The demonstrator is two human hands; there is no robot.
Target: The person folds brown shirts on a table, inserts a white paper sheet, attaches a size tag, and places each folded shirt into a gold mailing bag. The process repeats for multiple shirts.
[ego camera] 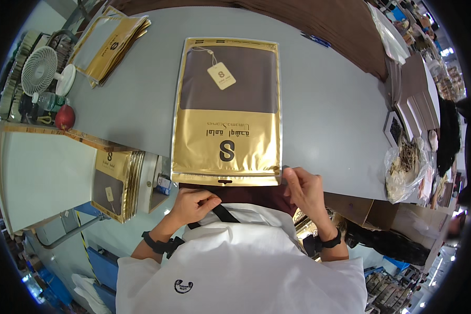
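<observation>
A gold plastic pouch (227,137) lies flat on the grey table (333,117) before me, its printed lettering upside down. Through its window shows dark folded fabric (251,82) with a cream hang tag (221,75) on a looped string. My left hand (194,206) is just below the pouch's near left edge, fingers curled, apart from the pouch; whether it holds anything is unclear. Close to the near right corner is my right hand (305,192), thumb and forefinger near each other; whether they pinch the pouch's edge cannot be told.
More gold pouches (102,47) are stacked at the back left, others (114,188) stand upright below left. A white fan (41,70), plastic bottle (49,101) and red fruit (65,117) line the left edge. Grey boards (416,94) and a plastic bag (406,168) occupy the right; brown cloth (337,31) lies behind.
</observation>
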